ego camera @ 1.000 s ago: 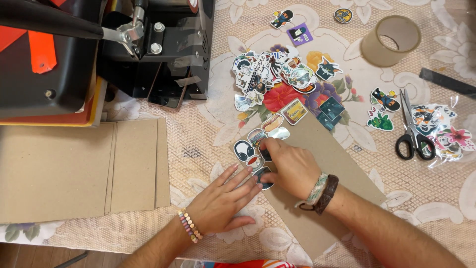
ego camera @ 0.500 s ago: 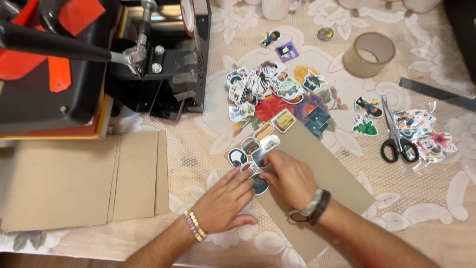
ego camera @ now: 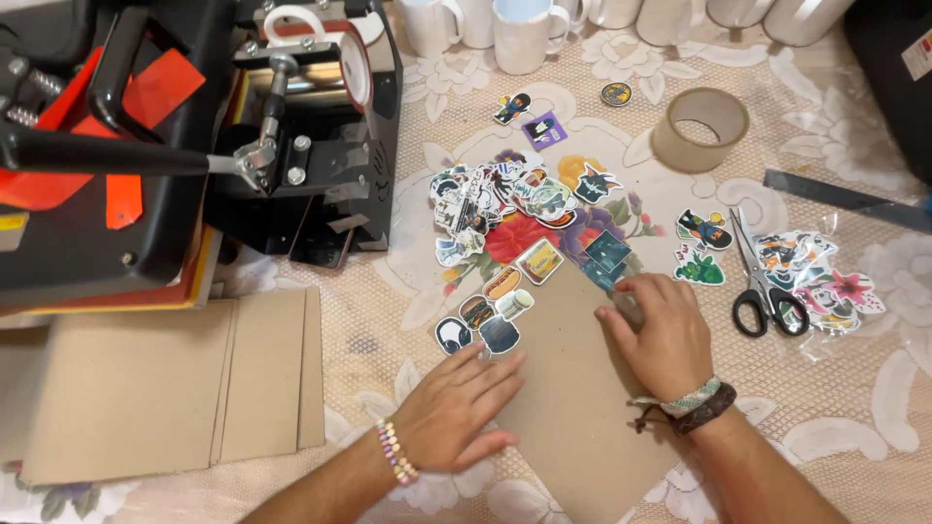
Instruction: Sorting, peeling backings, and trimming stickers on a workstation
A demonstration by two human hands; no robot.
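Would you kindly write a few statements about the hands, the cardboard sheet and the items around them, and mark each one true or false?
1. Both hands rest on the brown cardboard sheet. True.
2. The right hand holds the scissors. False: they lie on the tablecloth, right of that hand.
3. The left hand lies flat, just below a few stickers at the sheet's corner. True.
4. The tape roll sits on the cardboard sheet. False: it sits apart, on the tablecloth near the mugs.

Single head-worn view, looking steeply down from close above, table (ego camera: 854, 388) filling frame
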